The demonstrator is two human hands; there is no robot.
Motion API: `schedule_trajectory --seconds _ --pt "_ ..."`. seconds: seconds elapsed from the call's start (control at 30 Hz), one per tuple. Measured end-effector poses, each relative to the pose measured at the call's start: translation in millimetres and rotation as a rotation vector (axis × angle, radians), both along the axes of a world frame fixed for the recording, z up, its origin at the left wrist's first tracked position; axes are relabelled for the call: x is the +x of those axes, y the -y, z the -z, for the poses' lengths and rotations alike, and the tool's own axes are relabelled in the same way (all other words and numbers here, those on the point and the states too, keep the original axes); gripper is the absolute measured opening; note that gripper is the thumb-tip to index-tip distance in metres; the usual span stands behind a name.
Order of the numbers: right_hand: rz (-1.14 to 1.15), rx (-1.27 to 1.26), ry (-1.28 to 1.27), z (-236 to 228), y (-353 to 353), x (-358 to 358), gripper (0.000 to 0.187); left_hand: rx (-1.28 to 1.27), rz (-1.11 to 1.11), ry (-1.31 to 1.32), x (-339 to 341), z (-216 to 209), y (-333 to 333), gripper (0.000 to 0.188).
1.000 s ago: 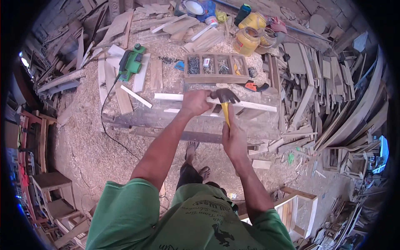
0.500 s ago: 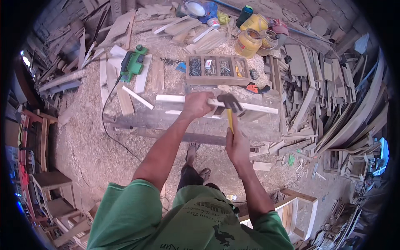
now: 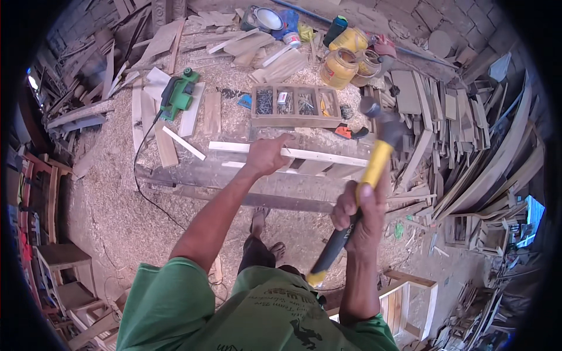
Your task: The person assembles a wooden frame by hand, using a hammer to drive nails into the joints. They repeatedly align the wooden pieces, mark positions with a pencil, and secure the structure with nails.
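My left hand (image 3: 268,155) is wrapped over a long pale wooden strip (image 3: 328,157), its index finger stretched out along the far side. The strip lies on edge across short wooden slats (image 3: 316,167), like the rail of a small frame, on the workbench (image 3: 199,178). Raised up close on the right, my right hand (image 3: 364,213) is closed round the handle of a hammer (image 3: 376,164). Its handle is yellow and black; the dark head, blurred, is up and apart from the strip. Whether a nail stands by my left fingers is too small to tell.
Beyond the strip sits a divided wooden box (image 3: 295,121) of nails. A green electric planer (image 3: 180,96) rests on boards at the left, its cord hanging off the bench. Yellow jars (image 3: 338,69) stand at the back. Scrap wood (image 3: 415,96) is heaped on the right.
The hammer has swung up from the strip toward me and to the right. My left hand stays on the strip, its index finger now stretched out. The whole view has shifted slightly.
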State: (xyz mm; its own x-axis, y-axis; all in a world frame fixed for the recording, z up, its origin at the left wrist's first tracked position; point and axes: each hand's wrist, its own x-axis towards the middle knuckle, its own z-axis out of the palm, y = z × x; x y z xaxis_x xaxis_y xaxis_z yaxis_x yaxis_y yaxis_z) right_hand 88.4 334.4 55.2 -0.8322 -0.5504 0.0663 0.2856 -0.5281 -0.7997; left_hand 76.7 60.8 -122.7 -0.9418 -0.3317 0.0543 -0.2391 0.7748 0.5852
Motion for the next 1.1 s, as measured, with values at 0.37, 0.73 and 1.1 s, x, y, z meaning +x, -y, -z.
schedule_trajectory --seconds 0.37,0.73,1.1 --pt "-0.561 0.049 0.656 86 48 -58 0.033 0.046 0.051 0.089 27 -9 22 0.038" --pt "-0.726 0.298 0.703 92 85 -108 0.028 0.041 0.038 0.101 31 -14 19 0.040" --pt "-0.804 1.087 -0.040 25 58 -113 0.043 0.015 0.100 0.085 25 -5 35 0.041"
